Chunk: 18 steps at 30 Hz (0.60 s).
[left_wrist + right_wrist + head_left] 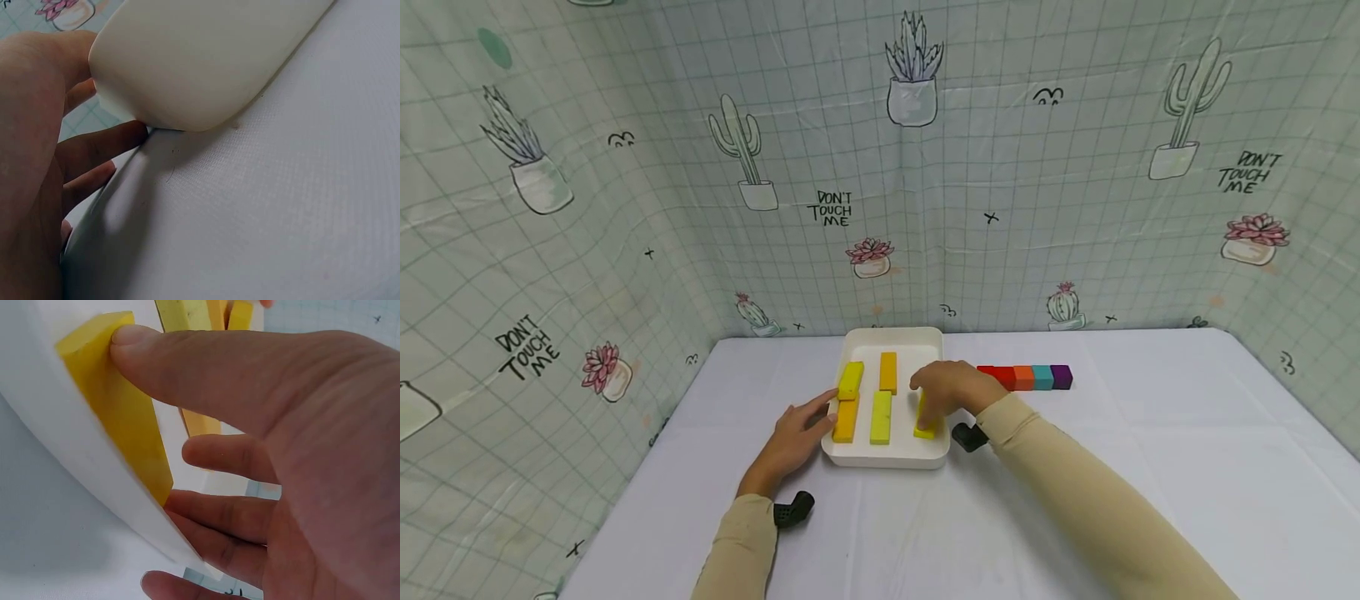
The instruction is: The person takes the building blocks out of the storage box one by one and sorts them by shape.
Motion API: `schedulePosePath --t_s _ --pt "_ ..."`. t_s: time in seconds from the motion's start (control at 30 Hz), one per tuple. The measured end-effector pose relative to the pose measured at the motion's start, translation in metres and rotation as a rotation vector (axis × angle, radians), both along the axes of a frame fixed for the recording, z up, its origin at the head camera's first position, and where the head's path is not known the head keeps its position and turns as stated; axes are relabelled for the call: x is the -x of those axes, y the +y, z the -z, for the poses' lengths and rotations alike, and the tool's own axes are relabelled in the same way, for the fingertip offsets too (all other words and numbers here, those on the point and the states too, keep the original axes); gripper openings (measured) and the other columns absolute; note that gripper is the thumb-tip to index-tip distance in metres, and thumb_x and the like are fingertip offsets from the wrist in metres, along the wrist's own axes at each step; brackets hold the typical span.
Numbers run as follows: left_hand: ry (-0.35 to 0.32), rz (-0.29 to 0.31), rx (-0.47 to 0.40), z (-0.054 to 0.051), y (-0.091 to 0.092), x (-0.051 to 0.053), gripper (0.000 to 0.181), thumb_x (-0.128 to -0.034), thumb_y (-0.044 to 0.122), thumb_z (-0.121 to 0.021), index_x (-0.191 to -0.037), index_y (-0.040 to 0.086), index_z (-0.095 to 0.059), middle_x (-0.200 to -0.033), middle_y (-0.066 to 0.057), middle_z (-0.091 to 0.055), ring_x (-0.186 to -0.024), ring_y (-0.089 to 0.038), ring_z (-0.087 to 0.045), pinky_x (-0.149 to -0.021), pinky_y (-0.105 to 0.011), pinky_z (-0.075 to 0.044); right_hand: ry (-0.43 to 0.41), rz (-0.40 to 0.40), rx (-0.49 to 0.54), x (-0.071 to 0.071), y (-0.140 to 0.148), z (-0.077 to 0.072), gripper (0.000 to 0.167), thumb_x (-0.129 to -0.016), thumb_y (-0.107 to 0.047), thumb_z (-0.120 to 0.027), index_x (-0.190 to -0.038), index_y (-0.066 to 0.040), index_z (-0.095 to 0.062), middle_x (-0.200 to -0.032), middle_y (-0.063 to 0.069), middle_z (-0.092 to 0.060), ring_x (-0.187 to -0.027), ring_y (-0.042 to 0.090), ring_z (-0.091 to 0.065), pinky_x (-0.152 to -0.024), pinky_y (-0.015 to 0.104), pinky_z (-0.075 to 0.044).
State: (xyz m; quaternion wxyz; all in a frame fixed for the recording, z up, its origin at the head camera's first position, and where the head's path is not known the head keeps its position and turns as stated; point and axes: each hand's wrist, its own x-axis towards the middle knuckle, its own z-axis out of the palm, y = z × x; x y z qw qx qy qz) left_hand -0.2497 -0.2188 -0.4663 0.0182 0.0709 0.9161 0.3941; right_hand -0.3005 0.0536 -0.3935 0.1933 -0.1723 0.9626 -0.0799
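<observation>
A white tray [887, 457] holds several yellow and orange rectangular blocks, among them an orange block [888, 372] and a yellow-green block [881, 418]. My left hand [792, 437] grips the tray's left side; in the left wrist view the thumb goes behind the rim and a fingertip touches low on the wall. On the tray's right side, my right hand [951, 390] holds a yellow block [119, 406] lengthwise. Its thumb presses near one end, and fingers reach the other end. At the left, another yellow block [851, 380] lies end to end with an orange block [845, 421].
Right of the tray, a row of coloured cubes [1042, 377] runs red, orange, teal and purple, partly hidden by the right hand. A white cloth [880, 533] covers the table. Patterned fabric [977, 167] hangs behind it and on both sides.
</observation>
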Motion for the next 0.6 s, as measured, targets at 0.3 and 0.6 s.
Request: schedulePosePath --t_s 0.3,0.6 --pt "0.007 0.003 0.004 -0.0009 0.0005 0.0001 0.051 -0.1027 0.037 -0.054 -0.152 0.026 -0.047 -0.149 -0.008 -0.051 -0.145 -0.029 -0.036 -0.123 -0.052 0.001 -0.009 0.002 0.021 0.0006 -0.0006 -0.0007 0.065 -0.076 -0.035 -0.087 -0.135 -0.022 -0.065 -0.133 0.005 -0.061 -0.113 0.027 -0.054 -0.098 0.053 -0.05" --pt "0.002 0.004 0.0 -0.001 0.0007 0.0004 0.05 -0.1025 0.037 -0.054 -0.151 0.026 -0.047 -0.15 -0.008 -0.051 -0.145 -0.028 -0.036 -0.123 -0.052 0.001 0.057 -0.066 0.097 -0.0011 -0.0018 -0.0014 0.06 -0.076 -0.023 -0.087 -0.132 -0.018 -0.066 -0.127 0.005 -0.059 -0.099 0.023 -0.055 -0.09 0.042 -0.055"
